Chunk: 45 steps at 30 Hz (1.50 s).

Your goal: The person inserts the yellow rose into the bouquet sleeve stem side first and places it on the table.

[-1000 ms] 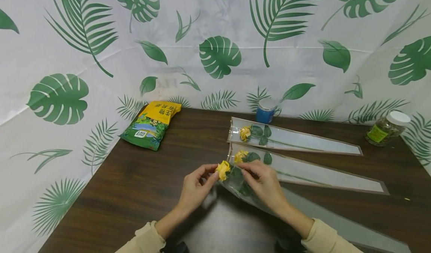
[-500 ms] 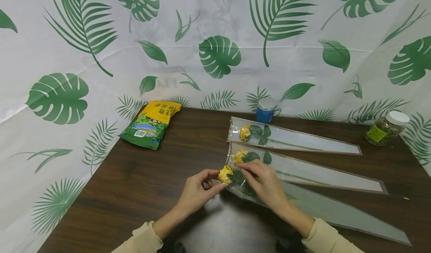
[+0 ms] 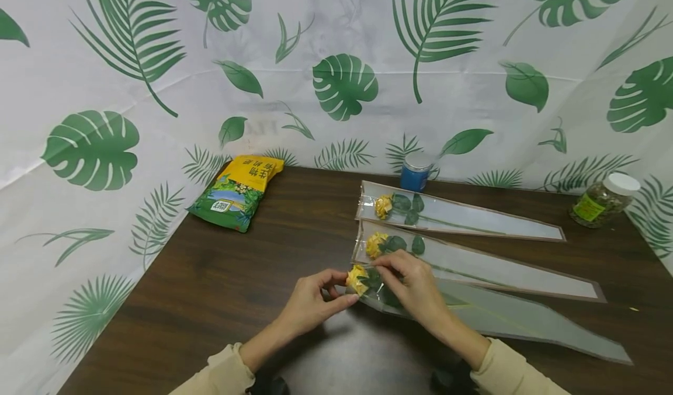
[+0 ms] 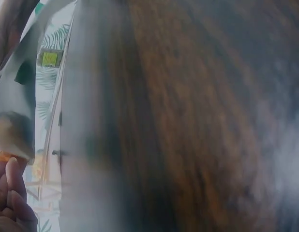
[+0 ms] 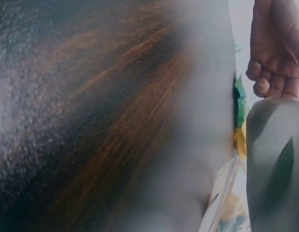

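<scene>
A yellow rose [image 3: 357,279] with green leaves lies in a clear-and-frosted flower sleeve [image 3: 499,310], its bloom at the sleeve's wide mouth. My left hand [image 3: 315,301] holds the bloom from the left, thumb below and fingers above. With thumb and fingertips, my right hand [image 3: 407,275] pinches the sleeve's upper film just right of the bloom, covering some of the leaves. The left wrist view catches the left fingers [image 4: 14,186] against the bloom, with the sleeve [image 4: 11,99] above them. In the right wrist view, the sleeve [image 5: 265,164] hides the bloom.
Two sleeved yellow roses, a middle one [image 3: 376,245] and a far one [image 3: 384,206], lie behind the hands. A green-and-yellow bag [image 3: 236,193] lies at back left. A blue can [image 3: 414,173] and a white-lidded jar [image 3: 602,201] stand at the back of the dark wooden table [image 3: 173,313].
The bloom and my left hand have shifted slightly right and down, towards the sleeve's mouth. The sleeve's narrow end has risen, while my right hand has hardly moved.
</scene>
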Available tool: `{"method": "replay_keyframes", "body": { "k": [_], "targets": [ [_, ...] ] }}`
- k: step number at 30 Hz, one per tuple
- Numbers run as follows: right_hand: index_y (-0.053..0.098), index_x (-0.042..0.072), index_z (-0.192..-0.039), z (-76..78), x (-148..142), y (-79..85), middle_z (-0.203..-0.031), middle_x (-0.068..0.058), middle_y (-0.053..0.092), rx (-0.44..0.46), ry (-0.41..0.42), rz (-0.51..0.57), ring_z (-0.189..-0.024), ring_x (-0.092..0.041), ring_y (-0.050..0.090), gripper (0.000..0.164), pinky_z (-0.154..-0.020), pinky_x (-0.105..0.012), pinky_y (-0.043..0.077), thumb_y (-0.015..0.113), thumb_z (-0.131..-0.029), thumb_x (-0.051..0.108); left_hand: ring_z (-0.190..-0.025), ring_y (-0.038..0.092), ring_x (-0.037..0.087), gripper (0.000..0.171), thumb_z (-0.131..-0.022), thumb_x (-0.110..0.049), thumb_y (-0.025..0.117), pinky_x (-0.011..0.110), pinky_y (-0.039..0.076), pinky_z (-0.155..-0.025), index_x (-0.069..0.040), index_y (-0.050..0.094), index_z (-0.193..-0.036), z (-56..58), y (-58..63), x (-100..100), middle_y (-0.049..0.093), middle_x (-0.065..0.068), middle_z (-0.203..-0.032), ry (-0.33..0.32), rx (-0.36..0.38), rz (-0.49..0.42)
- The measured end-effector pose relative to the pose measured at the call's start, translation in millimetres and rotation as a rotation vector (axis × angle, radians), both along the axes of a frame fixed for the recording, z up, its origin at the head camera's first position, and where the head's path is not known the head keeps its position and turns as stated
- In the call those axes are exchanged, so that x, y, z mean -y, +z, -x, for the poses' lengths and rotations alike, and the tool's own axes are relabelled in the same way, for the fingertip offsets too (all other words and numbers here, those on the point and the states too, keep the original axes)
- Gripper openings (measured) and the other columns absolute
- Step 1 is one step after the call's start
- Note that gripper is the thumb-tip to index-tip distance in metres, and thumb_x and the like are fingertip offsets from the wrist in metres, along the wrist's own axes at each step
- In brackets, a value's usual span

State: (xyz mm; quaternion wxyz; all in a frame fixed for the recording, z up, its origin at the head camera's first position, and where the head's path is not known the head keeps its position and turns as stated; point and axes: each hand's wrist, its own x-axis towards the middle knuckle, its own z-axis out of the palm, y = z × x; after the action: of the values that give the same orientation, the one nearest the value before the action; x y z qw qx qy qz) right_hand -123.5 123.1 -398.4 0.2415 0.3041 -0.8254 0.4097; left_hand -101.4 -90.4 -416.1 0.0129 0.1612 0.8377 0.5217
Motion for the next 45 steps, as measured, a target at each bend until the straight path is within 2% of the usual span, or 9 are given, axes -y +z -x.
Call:
{"method": "replay_keyframes", "body": {
  "k": [3,7,15,21,25,28,33,41,45],
  "targets": [
    [0.07,0.006,-0.086,-0.9,1,-1.3,-0.081,-0.001,0.067,-0.01,0.032,0.013,-0.071,-0.007,0.059,0.019,-0.061,-0.009,0.042,0.073,-0.074,-0.009,-0.066,0.056,0.003,0.032,-0.08,-0.031,0.075,0.018,0.043,-0.048,-0.012,0.068,-0.105,0.2,0.1,-3,0.069,-0.004,-0.087,-0.041,0.004,0.007],
    [0.07,0.004,-0.087,-1.8,2,-4.5,-0.082,-0.004,0.067,-0.021,0.066,0.021,-0.073,-0.011,0.062,0.018,-0.061,-0.01,0.044,0.072,-0.074,-0.009,-0.061,0.051,0.001,0.032,-0.081,-0.03,0.075,0.017,0.04,-0.047,-0.009,0.069,-0.105,0.6,0.5,-6,0.066,-0.002,-0.077,-0.05,-0.013,0.016],
    [0.07,0.004,-0.096,-4.8,-11,-9.3,-0.088,-0.003,0.069,0.062,0.034,-0.011,-0.075,-0.008,0.063,0.022,-0.062,-0.015,0.05,0.071,-0.077,-0.007,-0.053,0.044,-0.002,0.028,-0.077,-0.014,0.077,0.015,0.036,-0.045,-0.007,0.071,-0.103,4.2,-3.3,-7,0.062,0.0,-0.072,-0.057,-0.026,0.022],
    [0.07,0.006,-0.103,-18.5,-65,-18.7,-0.093,-0.001,0.065,0.026,0.013,-0.202,-0.074,-0.007,0.057,0.033,-0.059,-0.016,0.048,0.077,-0.071,0.002,-0.055,0.047,-0.001,0.03,-0.078,-0.01,0.076,0.014,0.038,-0.045,-0.005,0.07,-0.106,6.3,-11.3,-6,0.065,0.005,-0.077,-0.076,-0.002,0.018],
    [0.071,0.006,-0.104,-32.6,-108,-29.3,-0.094,0.002,0.056,-0.047,-0.013,-0.386,-0.075,-0.004,0.043,0.042,-0.056,-0.018,0.036,0.078,-0.071,0.029,-0.058,0.049,-0.001,0.032,-0.078,-0.012,0.076,0.015,0.04,-0.047,-0.003,0.069,-0.108,7.5,-13.8,-5,0.07,0.009,-0.088,-0.121,0.022,0.033],
    [0.071,0.007,-0.105,-38.9,-125,-35.7,-0.093,0.004,0.052,-0.068,-0.035,-0.497,-0.078,-0.005,0.04,0.049,-0.058,-0.02,0.036,0.077,-0.069,0.039,-0.058,0.05,-0.001,0.034,-0.079,-0.016,0.076,0.016,0.042,-0.048,-0.002,0.068,-0.109,8.1,-14.0,-4,0.071,0.01,-0.093,-0.165,0.056,0.052],
    [0.073,0.009,-0.104,-39.6,-127,-39.2,-0.09,0.005,0.051,-0.051,-0.076,-0.588,-0.075,-0.005,0.04,0.049,-0.056,-0.019,0.035,0.083,-0.061,0.03,-0.055,0.049,0.0,0.033,-0.084,-0.026,0.071,0.017,0.041,-0.048,-0.003,0.069,-0.108,9.3,-11.5,-7,0.072,0.008,-0.089,-0.154,0.081,0.078],
    [0.073,0.005,-0.101,-38.9,-123,-39.9,-0.085,0.005,0.049,-0.097,-0.102,-0.61,-0.069,-0.003,0.033,0.049,-0.054,-0.016,0.03,0.082,-0.059,0.031,-0.057,0.049,0.0,0.025,-0.085,-0.026,0.07,0.016,0.04,-0.05,-0.005,0.073,-0.099,14.5,-4.7,-15,0.072,0.006,-0.084,-0.087,0.065,0.081],
    [0.072,0.004,-0.102,-38.1,-123,-40.1,-0.083,0.003,0.049,-0.118,-0.114,-0.621,-0.068,-0.004,0.034,0.05,-0.053,-0.016,0.029,0.078,-0.064,0.035,-0.058,0.05,-0.001,0.027,-0.084,-0.019,0.071,0.015,0.041,-0.05,0.0,0.07,-0.104,17.2,-2.2,-13,0.07,0.008,-0.08,-0.155,0.133,0.04]
  ]
}}
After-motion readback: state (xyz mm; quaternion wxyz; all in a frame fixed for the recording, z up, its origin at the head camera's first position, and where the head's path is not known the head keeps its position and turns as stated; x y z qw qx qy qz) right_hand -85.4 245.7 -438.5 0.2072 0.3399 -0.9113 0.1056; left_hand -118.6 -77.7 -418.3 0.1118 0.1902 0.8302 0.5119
